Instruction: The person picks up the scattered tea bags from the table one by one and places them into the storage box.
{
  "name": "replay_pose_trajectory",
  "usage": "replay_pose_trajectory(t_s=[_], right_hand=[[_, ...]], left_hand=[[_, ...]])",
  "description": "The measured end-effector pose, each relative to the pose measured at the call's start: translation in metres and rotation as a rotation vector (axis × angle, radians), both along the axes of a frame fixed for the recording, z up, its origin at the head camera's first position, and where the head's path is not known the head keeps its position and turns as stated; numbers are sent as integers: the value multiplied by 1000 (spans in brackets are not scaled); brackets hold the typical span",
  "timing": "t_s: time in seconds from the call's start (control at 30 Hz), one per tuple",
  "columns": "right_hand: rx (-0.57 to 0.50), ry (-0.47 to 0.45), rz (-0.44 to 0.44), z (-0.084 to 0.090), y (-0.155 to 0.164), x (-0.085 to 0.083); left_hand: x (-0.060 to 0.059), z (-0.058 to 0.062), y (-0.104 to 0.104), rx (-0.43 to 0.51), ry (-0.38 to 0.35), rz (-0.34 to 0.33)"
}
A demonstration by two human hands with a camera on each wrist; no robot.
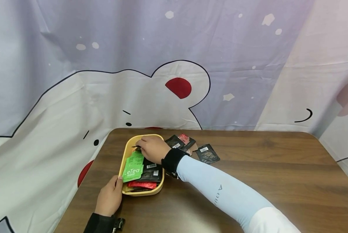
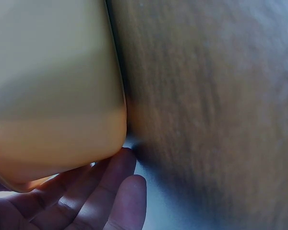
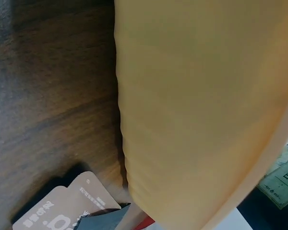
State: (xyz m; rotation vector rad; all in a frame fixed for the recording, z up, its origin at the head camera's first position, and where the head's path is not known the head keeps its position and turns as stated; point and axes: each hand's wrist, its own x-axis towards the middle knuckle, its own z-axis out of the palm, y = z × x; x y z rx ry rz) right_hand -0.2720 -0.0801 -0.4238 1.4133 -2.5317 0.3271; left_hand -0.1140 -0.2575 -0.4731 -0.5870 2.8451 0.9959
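Observation:
A yellow plastic basket [image 1: 160,188] stands on the table holding several tea sachets. My left hand [image 1: 109,196] grips its near left side, thumb at the rim; in the left wrist view the fingers [image 2: 117,184] lie against the outer wall. Reaching over the right rim, my right hand [image 1: 154,149] is inside the far part of the basket and pinches a small dark packet [image 1: 136,147], mostly hidden. Just below it lies a green eTea sachet [image 1: 133,166], beside black sachets [image 1: 150,176] and a red one [image 1: 143,184]. The right wrist view shows mainly the basket's outer wall [image 3: 201,96].
Right of the basket, black sachets [image 1: 174,141], a red sachet [image 1: 184,138] and a pinkish-brown one [image 3: 62,203] lie in a loose pile. Another black sachet [image 1: 208,153] lies slightly apart. The wooden table [image 1: 264,168] ends at a patterned curtain [image 1: 235,64].

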Motion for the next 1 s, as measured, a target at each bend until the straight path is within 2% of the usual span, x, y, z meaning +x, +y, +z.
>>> replay_pose_trajectory(t_s=[0.27, 0.6, 0.8, 1.0], right_hand=[[90, -151, -2, -7, 3, 0], [62, -213, -33, -16, 20, -6], [25, -224, -52, -21, 46, -8], [-48, -232, -110, -31, 96, -10]], left_hand=[[0, 2, 1, -13, 0, -5], [0, 2, 1, -3, -9, 2], [0, 2, 0, 8, -25, 10], [0, 0, 0, 2, -27, 1]])
